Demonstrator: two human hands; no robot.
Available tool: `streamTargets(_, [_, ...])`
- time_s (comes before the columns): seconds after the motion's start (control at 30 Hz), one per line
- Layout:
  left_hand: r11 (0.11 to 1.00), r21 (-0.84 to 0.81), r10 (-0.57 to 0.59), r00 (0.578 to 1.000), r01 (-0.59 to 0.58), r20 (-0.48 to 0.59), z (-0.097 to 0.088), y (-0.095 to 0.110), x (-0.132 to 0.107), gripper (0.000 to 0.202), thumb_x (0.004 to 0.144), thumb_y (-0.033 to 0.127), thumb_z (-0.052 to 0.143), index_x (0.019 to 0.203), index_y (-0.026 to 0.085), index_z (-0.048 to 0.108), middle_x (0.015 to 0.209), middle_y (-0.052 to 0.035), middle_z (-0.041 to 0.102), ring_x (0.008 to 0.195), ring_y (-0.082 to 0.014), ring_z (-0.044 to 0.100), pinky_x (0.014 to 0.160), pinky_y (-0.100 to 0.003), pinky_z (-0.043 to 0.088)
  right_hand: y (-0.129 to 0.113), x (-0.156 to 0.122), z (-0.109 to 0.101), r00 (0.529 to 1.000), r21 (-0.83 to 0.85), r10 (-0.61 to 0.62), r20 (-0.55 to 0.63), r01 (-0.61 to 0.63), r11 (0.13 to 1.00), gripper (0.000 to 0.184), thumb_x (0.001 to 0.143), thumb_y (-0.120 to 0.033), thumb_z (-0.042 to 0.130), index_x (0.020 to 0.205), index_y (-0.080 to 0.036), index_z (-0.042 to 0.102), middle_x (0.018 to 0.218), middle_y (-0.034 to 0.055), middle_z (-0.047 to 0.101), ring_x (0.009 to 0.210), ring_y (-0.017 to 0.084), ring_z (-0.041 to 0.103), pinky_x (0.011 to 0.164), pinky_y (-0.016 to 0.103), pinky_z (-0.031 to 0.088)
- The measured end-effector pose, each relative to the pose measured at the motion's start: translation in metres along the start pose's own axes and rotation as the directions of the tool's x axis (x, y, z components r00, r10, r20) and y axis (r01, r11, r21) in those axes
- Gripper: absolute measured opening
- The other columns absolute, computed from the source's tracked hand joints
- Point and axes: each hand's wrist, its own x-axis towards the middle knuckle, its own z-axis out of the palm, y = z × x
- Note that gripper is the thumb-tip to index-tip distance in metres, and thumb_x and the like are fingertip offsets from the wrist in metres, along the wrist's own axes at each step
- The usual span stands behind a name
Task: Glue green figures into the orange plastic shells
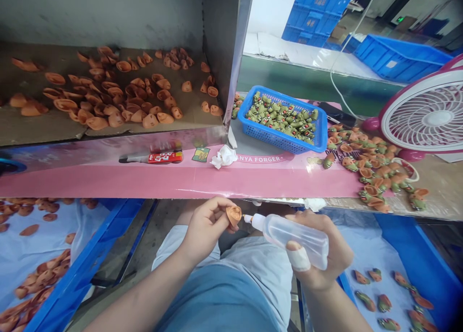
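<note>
Between the thumb and fingers of my left hand (208, 226) is a small hollow orange piece (233, 215), its open side facing up and right. My right hand (321, 255) is wrapped round a clear squeeze bottle (296, 235), tilted so its thin nozzle points left at the orange piece. The nozzle tip is at the piece's edge; whether they touch I cannot tell. The right thumb wears a white wrap (298, 258). Both hands are above my lap, just in front of the pink-covered table edge (144, 182).
Many orange pieces (119, 98) lie in a box at the upper left. A blue basket (280, 146) holds small green figures. Joined orange-green pieces (376, 168) pile near a fan (430, 112). A red glue tube (164, 157) and crumpled tissue (224, 157) lie on the table. Blue crates (97, 255) flank me.
</note>
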Motion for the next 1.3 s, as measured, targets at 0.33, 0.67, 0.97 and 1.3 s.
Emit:
streamTargets(0.33, [1.0, -0.011, 0.01, 1.0, -0.01, 0.003, 0.0007, -0.0016, -0.0006, 0.007, 0.072, 0.012, 0.053, 0.075, 0.016, 0.056, 0.058, 0.0035, 0.059, 0.05, -0.0094, 0.058, 0.048, -0.02, 0.049, -0.0021, 0.0036, 0.0032, 0.998, -0.018, -0.042, 0.038, 0.043, 0.999, 0.027, 0.064, -0.024, 0.059, 0.089, -0.015, 0.055, 0.068, 0.0031, 0.057, 0.053, 0.014, 0.052, 0.043, 0.026, 0.041])
streamTargets(0.67, [1.0, -0.007, 0.003, 1.0, -0.004, -0.022, -0.0008, -0.002, -0.0006, 0.008, 0.07, 0.012, 0.053, 0.076, 0.016, 0.057, 0.062, 0.0014, 0.063, 0.051, -0.0102, 0.058, 0.049, -0.022, 0.05, -0.0014, 0.0025, 0.0014, 0.999, -0.013, -0.024, 0.042, 0.025, 1.0, 0.025, 0.064, -0.024, 0.06, 0.086, -0.014, 0.055, 0.065, 0.0026, 0.056, 0.05, 0.013, 0.05, 0.042, 0.026, 0.039])
streamTargets(0.97, [1.0, 0.003, 0.008, 1.0, -0.008, -0.026, -0.0006, -0.0021, -0.0007, 0.007, 0.071, 0.012, 0.055, 0.076, 0.016, 0.057, 0.062, 0.0017, 0.063, 0.052, -0.0098, 0.058, 0.05, -0.021, 0.05, -0.0026, 0.0053, 0.0027, 0.997, 0.015, -0.037, 0.073, 0.036, 0.999, 0.023, 0.064, -0.024, 0.059, 0.084, -0.013, 0.055, 0.063, 0.0023, 0.054, 0.049, 0.012, 0.049, 0.041, 0.025, 0.037])
streamTargets(1.3, [1.0, -0.012, 0.022, 1.0, -0.022, -0.004, -0.0003, -0.0024, -0.0009, 0.007, 0.071, 0.012, 0.055, 0.076, 0.017, 0.057, 0.057, 0.0036, 0.06, 0.05, -0.0094, 0.057, 0.049, -0.02, 0.049, -0.0043, 0.0024, 0.0049, 1.0, -0.031, 0.008, 0.014, -0.008, 0.999, 0.027, 0.066, -0.03, 0.06, 0.088, -0.016, 0.055, 0.067, 0.0027, 0.057, 0.053, 0.015, 0.052, 0.043, 0.027, 0.041])
